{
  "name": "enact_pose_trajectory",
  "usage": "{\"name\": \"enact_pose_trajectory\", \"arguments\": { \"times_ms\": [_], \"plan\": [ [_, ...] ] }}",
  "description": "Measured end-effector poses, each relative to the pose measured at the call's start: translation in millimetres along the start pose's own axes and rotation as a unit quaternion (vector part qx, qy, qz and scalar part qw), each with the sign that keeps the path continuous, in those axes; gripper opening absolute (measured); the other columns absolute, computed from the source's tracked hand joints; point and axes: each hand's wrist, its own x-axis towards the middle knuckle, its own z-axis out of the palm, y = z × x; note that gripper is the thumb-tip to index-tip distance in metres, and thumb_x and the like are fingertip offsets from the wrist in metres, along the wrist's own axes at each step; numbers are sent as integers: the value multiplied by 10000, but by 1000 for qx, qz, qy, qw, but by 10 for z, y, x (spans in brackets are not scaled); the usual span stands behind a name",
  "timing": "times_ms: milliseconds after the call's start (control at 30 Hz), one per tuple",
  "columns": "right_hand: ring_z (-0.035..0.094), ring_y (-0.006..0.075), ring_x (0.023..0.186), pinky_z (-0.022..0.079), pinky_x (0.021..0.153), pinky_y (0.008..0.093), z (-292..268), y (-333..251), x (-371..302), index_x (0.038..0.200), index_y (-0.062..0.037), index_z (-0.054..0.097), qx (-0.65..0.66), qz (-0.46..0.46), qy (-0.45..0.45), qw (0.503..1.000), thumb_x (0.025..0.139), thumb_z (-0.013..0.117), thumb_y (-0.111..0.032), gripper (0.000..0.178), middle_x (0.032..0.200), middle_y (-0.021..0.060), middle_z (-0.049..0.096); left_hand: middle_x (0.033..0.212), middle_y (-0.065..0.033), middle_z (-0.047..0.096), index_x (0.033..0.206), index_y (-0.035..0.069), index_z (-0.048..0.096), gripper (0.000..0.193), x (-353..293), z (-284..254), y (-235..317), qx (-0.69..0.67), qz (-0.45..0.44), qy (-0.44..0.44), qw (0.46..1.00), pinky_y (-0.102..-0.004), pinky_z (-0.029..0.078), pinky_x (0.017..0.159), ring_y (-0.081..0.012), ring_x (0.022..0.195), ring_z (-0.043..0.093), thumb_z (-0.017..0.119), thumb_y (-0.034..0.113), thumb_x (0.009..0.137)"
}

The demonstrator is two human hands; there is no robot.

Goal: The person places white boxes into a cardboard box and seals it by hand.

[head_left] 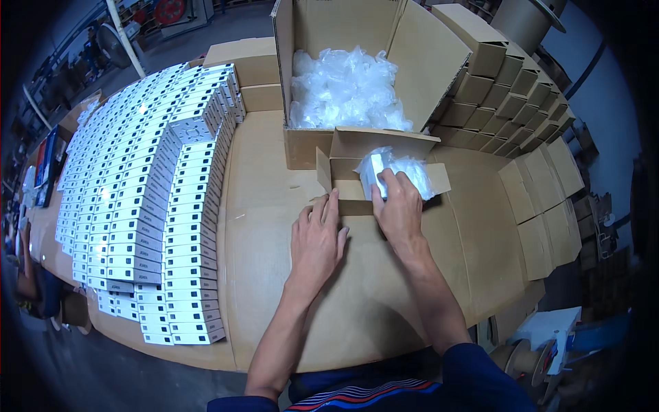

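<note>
A small brown carton (349,190) lies in front of me with its flaps folded out. My right hand (399,209) is closed on a white plastic-wrapped item (375,172), held over the right part of the carton. Crinkled clear plastic (414,173) shows just beyond its fingers; whether it belongs to the same item I cannot tell. My left hand (318,237) is open, its fingers stretched toward the carton's front left corner and seemingly touching it. The left half of the carton shows its bare bottom.
Rows of stacked small white boxes (141,192) fill the table's left side. Behind the carton stands a large open cardboard box (429,65) holding a heap of clear plastic-wrapped items (347,89). Long brown cartons (487,96) are piled at the back right; cardboard (268,275) covers the table.
</note>
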Motion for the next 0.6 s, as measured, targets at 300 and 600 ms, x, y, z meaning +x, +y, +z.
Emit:
{"name": "enact_pose_trajectory", "arguments": {
  "times_ms": [300,600],
  "plan": [
    [674,477,800,545,690,556,137,-28,63,967,13,659,-59,25,-54,996,896,661,-71,110,973,244,610,1365,-147,554,1562,119,371,771,9,-167,-25,-17,7,-11,1000,-462,462,1004,-350,1180,554,732,186,885],
    [675,414,914,552,757,491,-231,-331,141,1170,5,630,-24,-14,-4,1000,940,601,-52,239,1172,196,570,1111,-197,683,1353,52,592,490,428,-1205,-542,-12,-52,124,991,-441,517,916,-372,1050,650,725,110,885]
  ]
}}
